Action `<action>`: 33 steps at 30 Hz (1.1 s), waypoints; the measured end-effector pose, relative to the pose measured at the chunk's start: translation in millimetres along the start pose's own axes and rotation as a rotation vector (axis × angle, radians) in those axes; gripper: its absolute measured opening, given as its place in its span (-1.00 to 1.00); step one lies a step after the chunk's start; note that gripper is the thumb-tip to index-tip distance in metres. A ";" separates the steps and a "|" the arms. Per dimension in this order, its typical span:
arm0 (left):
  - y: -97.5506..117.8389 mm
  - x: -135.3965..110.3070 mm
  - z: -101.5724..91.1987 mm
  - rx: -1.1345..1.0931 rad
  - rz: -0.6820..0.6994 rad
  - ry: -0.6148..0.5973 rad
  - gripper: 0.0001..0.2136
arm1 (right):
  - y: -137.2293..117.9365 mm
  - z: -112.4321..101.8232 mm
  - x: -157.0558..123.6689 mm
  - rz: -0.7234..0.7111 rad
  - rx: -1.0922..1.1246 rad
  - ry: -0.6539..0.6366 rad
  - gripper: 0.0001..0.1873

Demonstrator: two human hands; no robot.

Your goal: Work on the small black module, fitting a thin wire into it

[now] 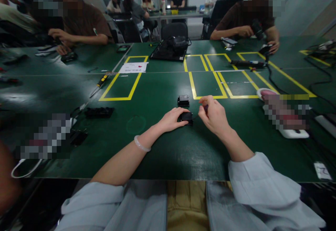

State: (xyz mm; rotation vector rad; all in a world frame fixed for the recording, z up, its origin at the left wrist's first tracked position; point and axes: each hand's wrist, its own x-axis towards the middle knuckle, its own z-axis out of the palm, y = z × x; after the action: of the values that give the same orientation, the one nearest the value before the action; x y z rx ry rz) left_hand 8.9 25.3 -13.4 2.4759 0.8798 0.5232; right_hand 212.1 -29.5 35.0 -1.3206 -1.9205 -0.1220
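While pinching black box [187, 118] on bench [162, 159] with fingers of left hand [172, 119], might, if holding loosely, let it slip against second box [183, 100] on far side; at right, with right hand [214, 114] curled, cannot tell if pinching anything

yellow tape [117, 99] patterns a dark green surface [157, 157] with outlined rectangles, as one block [187, 117] and another block [183, 100] show plain black. at the near edge, pale blue-grey sleeves [259, 175] set off a milky white bracelet [142, 144]; toward the far edge, white paper [133, 67] bears a touch of red beyond a yellow-and-black screwdriver [102, 80].
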 end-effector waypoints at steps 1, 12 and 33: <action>-0.1 0.0 -0.1 0.001 0.006 0.001 -0.62 | -0.1 -0.2 -0.1 -0.003 0.000 0.002 -0.85; -1.4 0.1 1.3 0.011 0.004 0.002 -0.60 | 1.7 5.4 -3.7 -0.011 -0.031 -0.048 -0.80; -1.6 -0.2 1.2 0.005 0.009 -0.004 -0.60 | 0.2 -2.3 0.3 -0.098 -0.137 0.014 -0.78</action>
State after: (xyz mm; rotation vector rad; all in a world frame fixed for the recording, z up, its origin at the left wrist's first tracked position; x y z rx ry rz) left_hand 8.6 26.0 -15.3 2.4856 0.8698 0.5195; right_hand 213.5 -30.3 36.6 -1.3098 -1.9951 -0.3158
